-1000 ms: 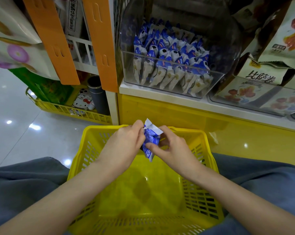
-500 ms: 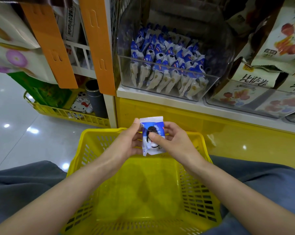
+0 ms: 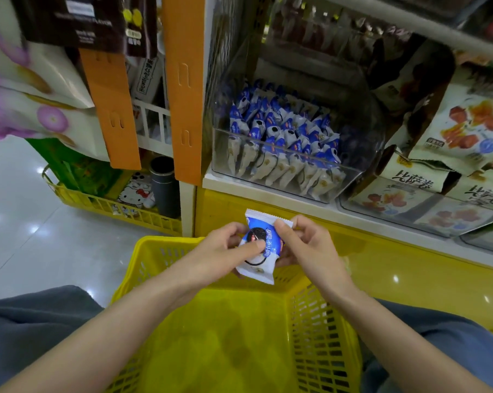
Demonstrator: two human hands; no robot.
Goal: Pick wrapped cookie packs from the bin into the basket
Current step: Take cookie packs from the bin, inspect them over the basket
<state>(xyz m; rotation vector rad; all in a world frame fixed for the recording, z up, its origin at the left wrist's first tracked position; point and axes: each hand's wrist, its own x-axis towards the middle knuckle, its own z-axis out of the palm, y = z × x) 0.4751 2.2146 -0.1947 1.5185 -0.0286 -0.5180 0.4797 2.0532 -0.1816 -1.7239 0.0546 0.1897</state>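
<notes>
**One pack, two hands, just above the basket's far rim**

From beside the shelf [image 3: 268,191], reading from the left, there is first a low yellow crate [image 3: 103,202], then orange strips [image 3: 183,89] hanging down, and then the person at work. The left hand [image 3: 220,251] grips the cookie pack [image 3: 269,241] from its left edge, with the thumb laid across the printed face and the fingers curled behind. The right hand [image 3: 310,248] pinches the pack's upper right corner, its other fingers curled in behind (how far they wrap I cannot tell). Both hands are closed on the one pack — neither is free.

The pack stands nearly upright between them. Its long axis runs from the crimped top seal, which points toward the shelf, down to the bottom seal, and the top leans a little to the right. It hangs just above the far rim of the basket [image 3: 321,330], touching nothing but fingers. The basket's open mouth lies below and back toward the person, so the drop looks to be down and inward, a short way for either hand. The left, with the fuller hold, seems better placed to carry it alone.

Farther right and higher, the clear bin [image 3: 353,177] on the shelf holds rows of matching packs [image 3: 282,137] — well apart from the hands — with snack bags [image 3: 466,129] beside it.
</notes>
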